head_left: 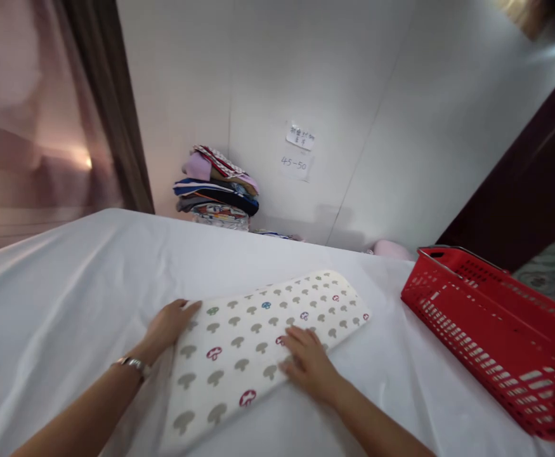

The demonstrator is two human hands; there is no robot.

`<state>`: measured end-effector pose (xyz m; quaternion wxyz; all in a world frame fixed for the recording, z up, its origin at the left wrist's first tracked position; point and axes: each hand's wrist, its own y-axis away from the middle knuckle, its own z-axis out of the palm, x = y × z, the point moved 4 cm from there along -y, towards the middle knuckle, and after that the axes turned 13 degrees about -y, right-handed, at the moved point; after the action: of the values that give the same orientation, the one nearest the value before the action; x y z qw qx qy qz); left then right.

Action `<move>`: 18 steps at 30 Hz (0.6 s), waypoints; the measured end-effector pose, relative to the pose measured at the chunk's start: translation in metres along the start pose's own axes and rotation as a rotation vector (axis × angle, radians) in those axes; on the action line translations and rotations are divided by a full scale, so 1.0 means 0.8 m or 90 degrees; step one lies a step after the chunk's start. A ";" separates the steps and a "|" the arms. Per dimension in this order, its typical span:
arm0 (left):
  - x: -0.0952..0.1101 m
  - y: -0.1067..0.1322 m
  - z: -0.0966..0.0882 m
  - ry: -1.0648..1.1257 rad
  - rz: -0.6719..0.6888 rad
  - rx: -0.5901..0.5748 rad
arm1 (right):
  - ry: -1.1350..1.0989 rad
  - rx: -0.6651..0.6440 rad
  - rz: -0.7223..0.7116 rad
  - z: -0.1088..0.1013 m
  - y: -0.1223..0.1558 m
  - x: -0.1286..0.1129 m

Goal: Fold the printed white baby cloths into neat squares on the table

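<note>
A folded white cloth (243, 339) printed with grey mushrooms and a few coloured ones lies flat in front of me, slanting up to the right. My left hand (170, 322) is at its left edge, fingertips on the upper left corner; whether they pinch the fabric I cannot make out. Resting on the cloth's lower middle edge is my right hand (309, 365), fingers stretched out and spread, palm down. A metal-banded bracelet or watch (134, 365) circles my left wrist.
White sheeting (129, 273) with soft wrinkles covers the table. At right stands a red plastic basket (486, 330) with a metal handle. Against the back wall rises a stack of folded clothes (217, 187), near a paper label (300, 136). A curtain (106, 95) hangs at left.
</note>
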<state>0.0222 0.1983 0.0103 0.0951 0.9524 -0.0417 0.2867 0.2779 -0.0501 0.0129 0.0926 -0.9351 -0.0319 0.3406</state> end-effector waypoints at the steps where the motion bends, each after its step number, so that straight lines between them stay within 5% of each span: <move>1: 0.001 0.001 -0.001 0.002 0.000 0.000 | 0.007 -0.037 -0.045 0.013 0.008 -0.018; 5: 0.002 0.012 0.000 0.092 -0.031 -0.034 | 0.055 -0.123 -0.174 0.053 0.018 -0.057; 8: 0.004 0.024 0.000 0.166 -0.046 -0.069 | 0.106 -0.083 -0.199 0.062 0.008 -0.056; 13: 0.004 0.062 -0.011 0.257 -0.032 -0.123 | 0.101 -0.010 -0.252 0.032 0.022 -0.061; 18: -0.020 0.130 -0.013 0.245 0.016 -0.253 | 0.040 0.020 -0.223 -0.006 0.092 -0.068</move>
<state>-0.0106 0.0989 0.0262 0.2825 0.8426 -0.0900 0.4496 0.2388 -0.1301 0.0362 0.1664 -0.9239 -0.1861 0.2901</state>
